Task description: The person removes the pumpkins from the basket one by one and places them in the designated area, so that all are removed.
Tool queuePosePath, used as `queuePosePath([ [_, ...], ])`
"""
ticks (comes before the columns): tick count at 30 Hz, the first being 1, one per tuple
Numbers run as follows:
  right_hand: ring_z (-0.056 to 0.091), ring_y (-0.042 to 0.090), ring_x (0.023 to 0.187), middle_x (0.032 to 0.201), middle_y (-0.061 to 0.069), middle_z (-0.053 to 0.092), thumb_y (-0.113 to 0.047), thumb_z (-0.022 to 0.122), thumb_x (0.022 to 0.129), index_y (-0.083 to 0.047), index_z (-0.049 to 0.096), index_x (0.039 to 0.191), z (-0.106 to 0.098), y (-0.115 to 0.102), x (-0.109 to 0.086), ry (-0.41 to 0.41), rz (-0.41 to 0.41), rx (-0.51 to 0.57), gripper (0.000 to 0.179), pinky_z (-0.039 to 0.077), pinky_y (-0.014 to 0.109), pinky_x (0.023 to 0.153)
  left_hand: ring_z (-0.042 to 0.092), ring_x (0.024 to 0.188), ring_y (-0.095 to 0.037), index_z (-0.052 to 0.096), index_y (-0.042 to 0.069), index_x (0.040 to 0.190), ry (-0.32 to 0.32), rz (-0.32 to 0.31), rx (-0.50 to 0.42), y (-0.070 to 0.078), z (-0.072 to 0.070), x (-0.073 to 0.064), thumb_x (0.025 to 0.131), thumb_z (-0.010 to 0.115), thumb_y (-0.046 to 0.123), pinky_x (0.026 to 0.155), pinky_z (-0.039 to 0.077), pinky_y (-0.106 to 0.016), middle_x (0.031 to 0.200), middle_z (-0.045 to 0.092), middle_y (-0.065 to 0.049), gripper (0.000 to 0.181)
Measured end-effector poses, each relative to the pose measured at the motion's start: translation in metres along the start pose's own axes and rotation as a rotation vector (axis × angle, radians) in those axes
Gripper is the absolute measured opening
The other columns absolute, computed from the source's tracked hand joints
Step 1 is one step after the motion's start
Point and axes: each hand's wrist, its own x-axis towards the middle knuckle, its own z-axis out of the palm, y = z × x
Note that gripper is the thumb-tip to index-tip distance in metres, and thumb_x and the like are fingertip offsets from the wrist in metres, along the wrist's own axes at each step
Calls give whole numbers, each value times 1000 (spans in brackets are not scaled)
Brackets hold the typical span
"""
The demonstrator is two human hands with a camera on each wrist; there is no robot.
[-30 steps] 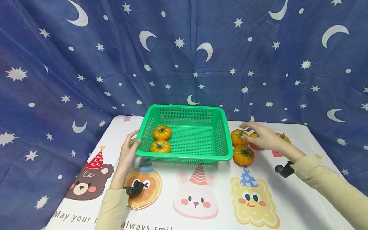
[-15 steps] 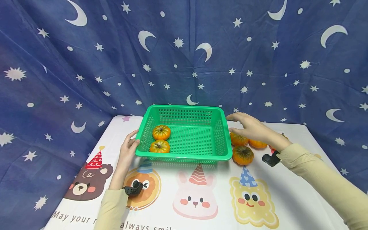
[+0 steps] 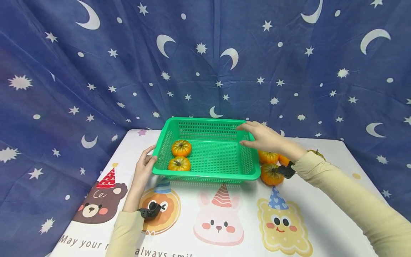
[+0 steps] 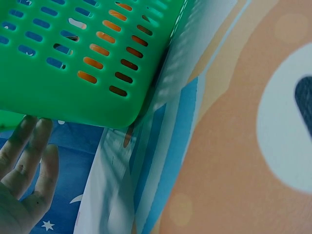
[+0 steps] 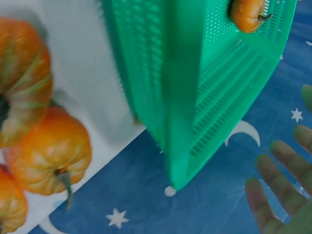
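Note:
A green plastic basket [image 3: 221,176] stands on the table, with two small orange pumpkins [image 3: 181,147] inside at its left end. My left hand [image 3: 143,166] holds the basket's left rim, thumb on top; in the left wrist view its fingertips [image 4: 45,127] meet the rim's outer edge. Above the basket's right rim, my right hand [image 3: 263,137] reaches with fingers spread and nothing between them. Several more pumpkins [image 3: 272,174] sit just right of the basket, partly hidden by the right hand and wrist. Some show up close in the right wrist view, including an orange pumpkin [image 5: 51,151].
The white tablecloth [image 3: 179,246] carries cartoon animals and lettering. A dark blue curtain [image 3: 192,60] with moons and stars hangs right behind the table. Each wrist wears a black camera mount [image 3: 150,210].
My right hand has moved left from above the pumpkins to over the basket's right rim. My left hand, the basket and the pumpkins look unmoved.

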Motion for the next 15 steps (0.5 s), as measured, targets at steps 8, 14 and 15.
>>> queuePosePath([
  [8,46,30,131,137,7,54,-30,66,90,-14,53,135,8,-11,26,-37,-67,-1,50,34,51,110,60,84,0,41,23,145,0,11,-3,1,-1,0,101,47,22,81,45,-16,114,62,-17,44],
  [14,48,31,129,136,7,55,-30,67,89,-13,53,135,16,-18,45,-61,-90,9,51,40,49,105,59,87,0,42,24,145,-6,14,-5,0,0,-1,101,47,23,81,44,-16,121,59,-23,44],
  [15,48,30,129,136,8,55,-29,67,89,-12,53,135,17,-19,48,-67,-94,10,51,41,49,104,59,87,0,42,24,144,-5,15,-4,0,0,-1,101,47,23,81,44,-16,121,59,-24,43],
])
